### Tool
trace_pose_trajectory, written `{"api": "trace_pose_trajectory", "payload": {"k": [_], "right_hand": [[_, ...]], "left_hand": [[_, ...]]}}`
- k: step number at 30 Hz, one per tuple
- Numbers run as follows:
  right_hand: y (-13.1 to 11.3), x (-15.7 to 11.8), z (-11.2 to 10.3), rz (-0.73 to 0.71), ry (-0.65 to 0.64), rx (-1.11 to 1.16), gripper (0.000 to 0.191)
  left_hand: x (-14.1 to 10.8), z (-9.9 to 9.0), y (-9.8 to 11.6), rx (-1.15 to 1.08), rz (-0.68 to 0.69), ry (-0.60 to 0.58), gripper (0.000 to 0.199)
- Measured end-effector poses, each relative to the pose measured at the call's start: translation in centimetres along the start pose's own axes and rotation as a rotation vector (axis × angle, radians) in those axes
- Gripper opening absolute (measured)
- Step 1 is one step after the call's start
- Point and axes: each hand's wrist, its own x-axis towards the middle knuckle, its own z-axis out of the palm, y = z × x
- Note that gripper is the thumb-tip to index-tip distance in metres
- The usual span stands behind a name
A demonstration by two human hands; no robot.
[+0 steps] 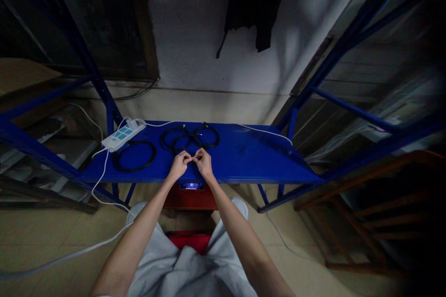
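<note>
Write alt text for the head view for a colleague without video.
Left hand and right hand nearly meet at the fingertips above a blue table; anything held is too small to tell. Coiled black cables lie beyond and leftward, near a white power strip.

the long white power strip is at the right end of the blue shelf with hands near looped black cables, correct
No, the head view shows the long white power strip at the left end of the blue shelf. The left hand and right hand are near the looped black cables.
</note>
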Motion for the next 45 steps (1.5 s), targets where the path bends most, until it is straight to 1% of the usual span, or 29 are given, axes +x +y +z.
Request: {"api": "trace_pose_trajectory", "payload": {"k": [4,7,11,13,19,22,27,31,35,38,41,43,45], "right_hand": [[-0.4,0.0,-0.3,-0.050,-0.052,0.029,0.012],[-0.5,0.0,-0.5,-0.074,-0.068,0.016,0.009],[-0.4,-0.1,-0.6,-0.100,-0.082,-0.073,0.005],[-0.4,-0.3,-0.7,-0.122,-0.090,-0.136,0.005],[-0.6,-0.4,-0.8,-0.188,-0.152,-0.229,0.008],[-0.4,-0.5,-0.7,-0.190,-0.150,-0.265,0.009],[-0.2,-0.6,-0.6,-0.200,-0.129,-0.291,0.004],[-0.2,-0.6,-0.7,-0.187,-0.128,-0.316,0.006],[-0.1,-0.7,-0.9,-0.185,-0.125,-0.274,0.006],[0.0,-0.7,-1.0,-0.151,-0.105,-0.202,0.006],[0.0,-0.6,-1.1,-0.135,-0.107,-0.110,0.005],[-0.1,-0.5,-1.1,-0.128,-0.115,-0.039,0.008],[-0.3,-0.5,-1.1,-0.117,-0.117,0.017,0.011]], "left_hand": [[0.0,-0.1,0.2,0.019,0.027,0.020,0.012],[0.0,-0.3,0.4,0.034,0.045,0.025,0.011],[-0.1,-0.3,0.6,0.040,-0.010,0.008,0.010],[-0.1,-0.3,0.6,0.047,-0.036,0.000,0.010],[-0.2,-0.2,0.3,0.036,-0.051,-0.006,0.009],[-0.1,-0.2,0.1,0.031,-0.055,-0.003,0.009],[-0.2,-0.1,0.4,0.024,-0.044,-0.008,0.009],[-0.2,-0.2,0.6,0.026,-0.036,-0.021,0.009],[-0.2,-0.3,0.9,0.032,-0.041,-0.049,0.009],[-0.2,-0.4,1.2,0.068,-0.018,-0.089,0.025],[-0.3,-0.3,1.3,0.122,-0.008,-0.095,0.040],[-0.4,-0.2,1.1,0.154,-0.013,-0.085,0.039],[-0.4,0.1,0.8,0.177,-0.025,-0.079,0.034]]}}
